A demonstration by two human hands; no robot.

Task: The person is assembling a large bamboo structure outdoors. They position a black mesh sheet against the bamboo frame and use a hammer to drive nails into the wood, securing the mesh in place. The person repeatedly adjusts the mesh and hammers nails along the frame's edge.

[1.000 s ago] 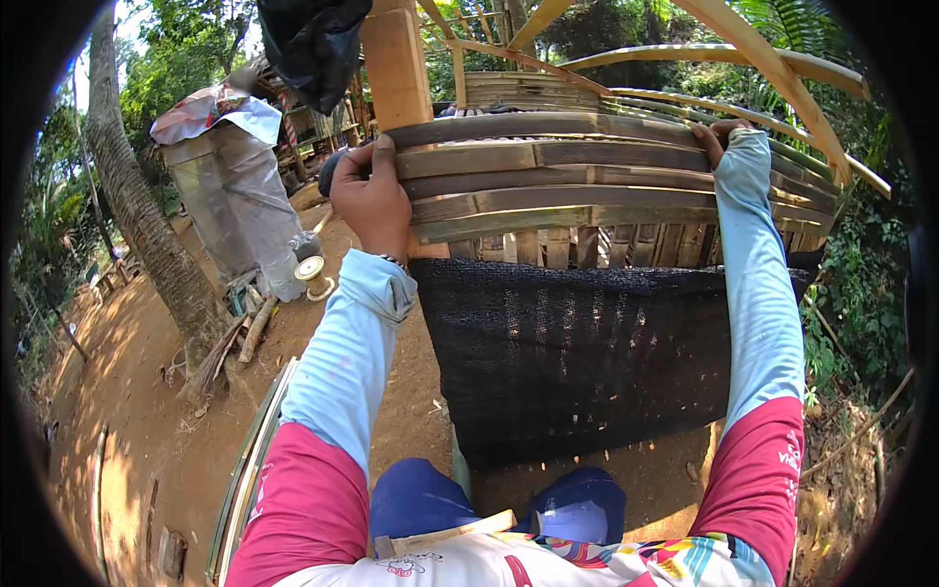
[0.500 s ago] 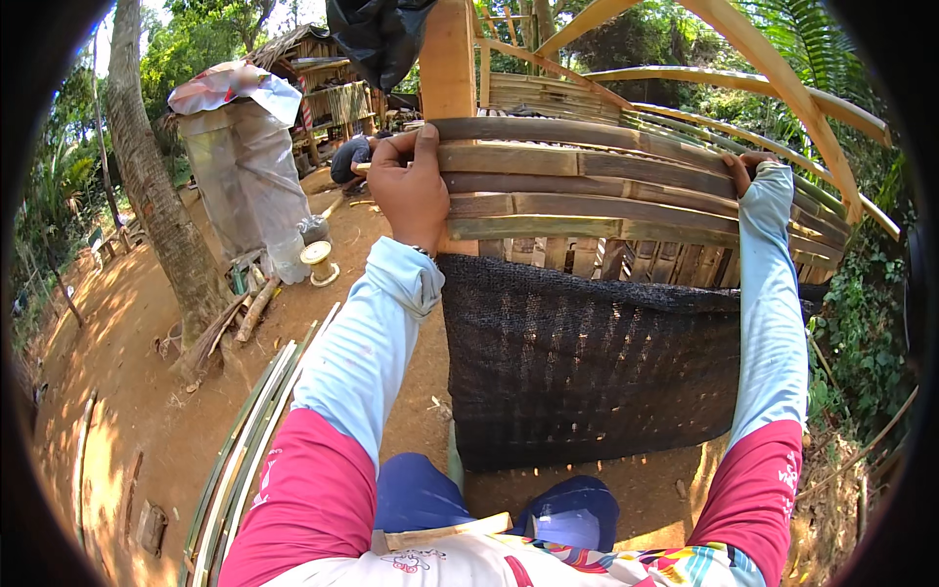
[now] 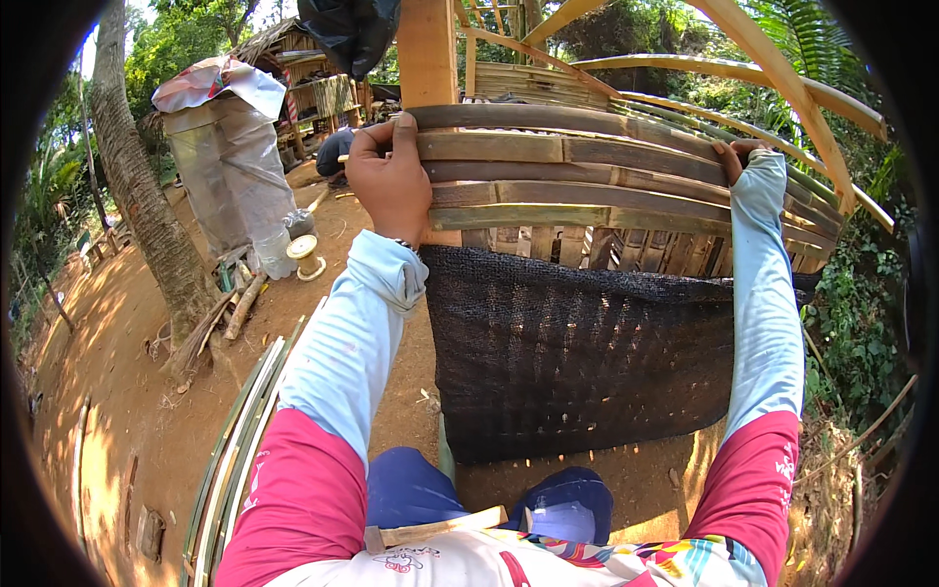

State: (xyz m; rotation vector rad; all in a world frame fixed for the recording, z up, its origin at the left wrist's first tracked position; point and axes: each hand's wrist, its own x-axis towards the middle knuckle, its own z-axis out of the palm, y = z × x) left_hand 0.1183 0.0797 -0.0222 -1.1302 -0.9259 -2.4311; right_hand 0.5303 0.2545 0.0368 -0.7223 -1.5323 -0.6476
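Both my arms reach forward to a row of horizontal bamboo slats (image 3: 528,147) fixed one above another in front of me. My left hand (image 3: 391,186) is closed on the left end of the top bamboo slat (image 3: 518,117), thumb pressed against its front and the fingers partly hidden behind. Farther right along the same slat, my right hand (image 3: 745,161) has its fingers hooked over the upper edge. A wooden post (image 3: 426,68) stands upright behind the slats' left ends. Below them hangs black netting (image 3: 577,362), with upright bamboo strips (image 3: 543,245) showing above its edge.
Long bamboo strips (image 3: 230,450) lie on the ground at lower left. A wooden spool (image 3: 306,256) stands near a plastic-wrapped structure (image 3: 220,166) and a tree trunk (image 3: 147,186). Another person (image 3: 335,152) crouches beyond. Angled bamboo poles (image 3: 782,88) cross at upper right; a black bag (image 3: 352,34) hangs above.
The view has shifted slightly, so the slats, post and hands appear a little farther left and higher. Both hands keep the same grip on the top slat.
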